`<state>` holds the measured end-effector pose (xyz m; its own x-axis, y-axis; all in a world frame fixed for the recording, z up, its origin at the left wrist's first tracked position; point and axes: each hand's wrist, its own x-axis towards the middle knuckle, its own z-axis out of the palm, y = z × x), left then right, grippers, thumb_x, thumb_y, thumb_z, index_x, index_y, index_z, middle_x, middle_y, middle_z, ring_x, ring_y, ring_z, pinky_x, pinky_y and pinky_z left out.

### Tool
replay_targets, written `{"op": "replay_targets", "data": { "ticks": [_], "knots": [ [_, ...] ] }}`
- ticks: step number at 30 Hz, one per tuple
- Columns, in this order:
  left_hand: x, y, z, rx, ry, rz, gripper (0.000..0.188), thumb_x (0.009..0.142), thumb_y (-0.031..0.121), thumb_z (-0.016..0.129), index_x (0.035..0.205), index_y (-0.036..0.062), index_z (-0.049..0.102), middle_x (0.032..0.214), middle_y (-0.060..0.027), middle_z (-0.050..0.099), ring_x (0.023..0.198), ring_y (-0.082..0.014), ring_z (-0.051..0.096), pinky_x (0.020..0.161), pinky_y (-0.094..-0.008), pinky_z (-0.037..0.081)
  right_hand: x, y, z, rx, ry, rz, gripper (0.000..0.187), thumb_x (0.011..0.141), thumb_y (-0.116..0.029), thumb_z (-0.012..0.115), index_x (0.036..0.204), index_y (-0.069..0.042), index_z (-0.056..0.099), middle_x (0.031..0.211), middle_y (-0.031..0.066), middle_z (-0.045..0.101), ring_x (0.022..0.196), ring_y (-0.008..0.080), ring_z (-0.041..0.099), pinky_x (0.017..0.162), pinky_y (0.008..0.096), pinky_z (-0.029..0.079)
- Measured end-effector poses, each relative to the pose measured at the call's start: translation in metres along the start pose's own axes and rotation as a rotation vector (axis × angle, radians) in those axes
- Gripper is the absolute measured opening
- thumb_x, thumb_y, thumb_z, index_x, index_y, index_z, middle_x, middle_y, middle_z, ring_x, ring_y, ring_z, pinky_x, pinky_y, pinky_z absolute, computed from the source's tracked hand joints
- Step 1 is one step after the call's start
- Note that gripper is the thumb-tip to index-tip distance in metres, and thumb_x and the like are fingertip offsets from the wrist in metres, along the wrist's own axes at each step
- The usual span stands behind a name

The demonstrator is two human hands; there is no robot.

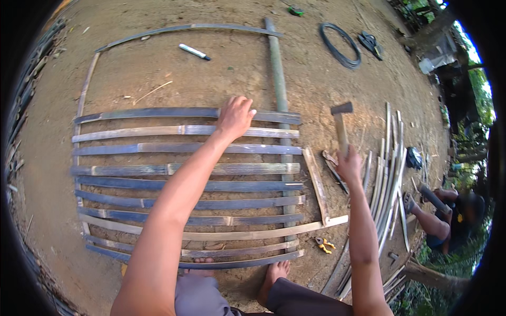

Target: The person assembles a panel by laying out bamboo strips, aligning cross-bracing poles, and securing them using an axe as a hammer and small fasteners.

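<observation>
A flat frame of split bamboo slats lies on the ground, its crosswise slats [237, 169] resting over a round green bamboo pole [277, 73] on the right and a thin strip [86, 87] on the left. My left hand [235, 117] is over the farthest slat of the close-set group [174, 112], fingers curled round it near the pole. In my right hand [350, 167] is a hammer [341, 118], gripped by its wooden handle with the dark metal head up. It is held right of the frame, apart from the slats.
A marker [194, 52] lies inside the frame's far part. Beyond are coiled wire [340, 46], a dark strapped object [371, 45] and a green-black tool [296, 10]. Yellow-handled pliers [325, 245] and loose bamboo strips [390, 168] lie right; another person [440, 218] sits there.
</observation>
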<state>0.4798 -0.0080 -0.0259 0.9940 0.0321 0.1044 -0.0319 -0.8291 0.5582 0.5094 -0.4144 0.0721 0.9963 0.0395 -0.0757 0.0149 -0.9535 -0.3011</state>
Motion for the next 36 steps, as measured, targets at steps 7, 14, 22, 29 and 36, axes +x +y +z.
{"op": "replay_targets", "data": {
  "ticks": [7,14,22,29,36],
  "knots": [
    [0.012,-0.018,-0.018,0.012,-0.076,-0.130,0.034,0.104,0.036,0.057,0.114,0.0079,0.072,0.112,-0.0150,0.068,0.109,-0.0342,0.064,0.094,-0.0499,0.050,-0.020,0.067,0.012,-0.130,0.101,-0.003,0.044,0.094,-0.019,0.068,0.133,-0.002,0.060,0.108,0.0266,0.070,0.101,0.0450,0.067,0.088,0.0531,0.051],
    [-0.022,-0.038,-0.015,0.127,0.032,-0.110,0.033,0.101,0.040,0.062,0.104,0.0091,0.073,0.105,-0.0141,0.066,0.107,-0.0346,0.060,0.094,-0.0482,0.048,-0.079,0.026,0.016,-0.140,-0.156,-0.309,0.047,0.094,-0.026,0.070,0.136,-0.008,0.059,0.119,0.0211,0.065,0.108,0.0428,0.064,0.089,0.0537,0.052],
    [-0.024,-0.022,-0.033,0.124,0.003,-0.106,0.040,0.095,0.047,0.068,0.117,0.0141,0.072,0.124,-0.0091,0.062,0.127,-0.0291,0.052,0.106,-0.0555,0.038,-0.128,0.037,0.024,-0.261,-0.161,-0.393,0.064,0.087,-0.024,0.076,0.145,-0.009,0.054,0.116,0.0232,0.062,0.105,0.0440,0.062,0.088,0.0504,0.052],
    [-0.036,-0.044,-0.046,0.088,-0.085,-0.142,0.043,0.091,0.048,0.072,0.122,0.0180,0.071,0.124,-0.0070,0.062,0.128,-0.0276,0.050,0.105,-0.0536,0.035,-0.134,0.030,0.032,-0.233,-0.171,-0.422,0.068,0.089,-0.022,0.075,0.151,-0.013,0.049,0.113,0.0219,0.060,0.103,0.0439,0.061,0.086,0.0508,0.050],
    [-0.033,-0.047,-0.036,0.082,-0.041,-0.142,0.047,0.091,0.050,0.072,0.125,0.0191,0.069,0.130,-0.0081,0.061,0.130,-0.0299,0.050,0.107,-0.0551,0.036,-0.140,0.033,0.035,-0.221,-0.167,-0.326,0.068,0.087,-0.023,0.076,0.150,-0.014,0.051,0.113,0.0220,0.060,0.105,0.0437,0.061,0.089,0.0505,0.050]
  ]
}}
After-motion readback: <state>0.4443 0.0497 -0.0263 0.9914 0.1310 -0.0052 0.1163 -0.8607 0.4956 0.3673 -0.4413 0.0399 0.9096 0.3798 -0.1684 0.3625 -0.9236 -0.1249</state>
